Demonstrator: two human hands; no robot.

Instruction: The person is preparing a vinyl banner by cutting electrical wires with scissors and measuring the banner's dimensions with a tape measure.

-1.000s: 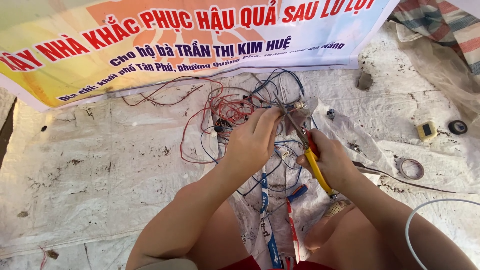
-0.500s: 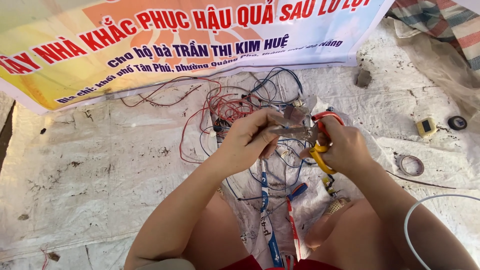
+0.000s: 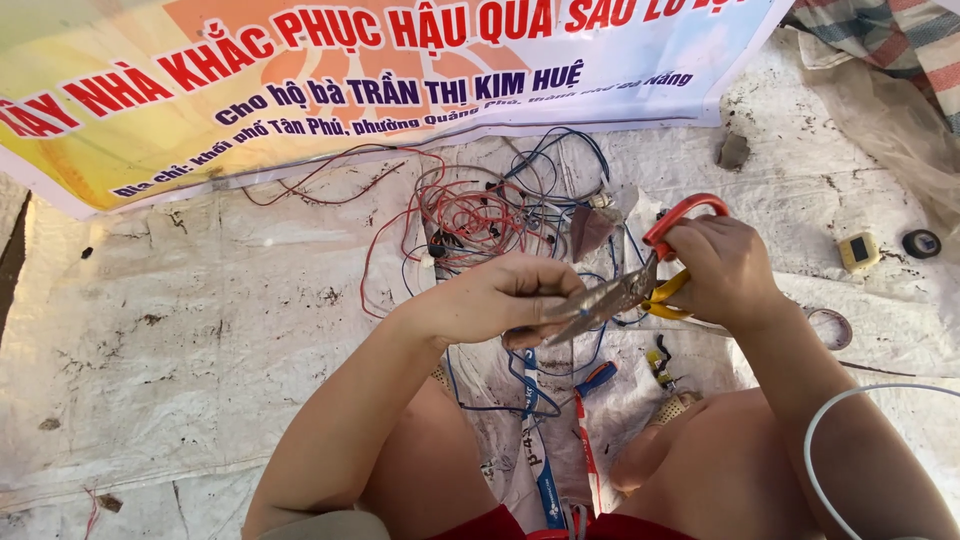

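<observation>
My right hand [image 3: 725,270] grips a pair of scissors [image 3: 612,298] by its red and yellow handles, blades pointing left. My left hand [image 3: 495,300] is closed in a pinch right at the blade tips, and a thin blue wire [image 3: 520,385] hangs below it. Just beyond both hands, a tangle of red, blue and black wires [image 3: 480,215] lies on the dirty white tarp [image 3: 200,330]. My bare knees fill the bottom of the view.
A large printed banner [image 3: 300,90] lies along the far edge. A blue-handled screwdriver [image 3: 597,378] rests between my knees. To the right are a small yellow box [image 3: 858,250], a black tape roll [image 3: 921,243], a thin ring [image 3: 830,327], a white cable loop [image 3: 830,430] and a stone [image 3: 733,150].
My right hand has swung the scissors from pointing up the tarp to lying sideways, handles raised to the right. My left hand has slid down to pinch at the blades.
</observation>
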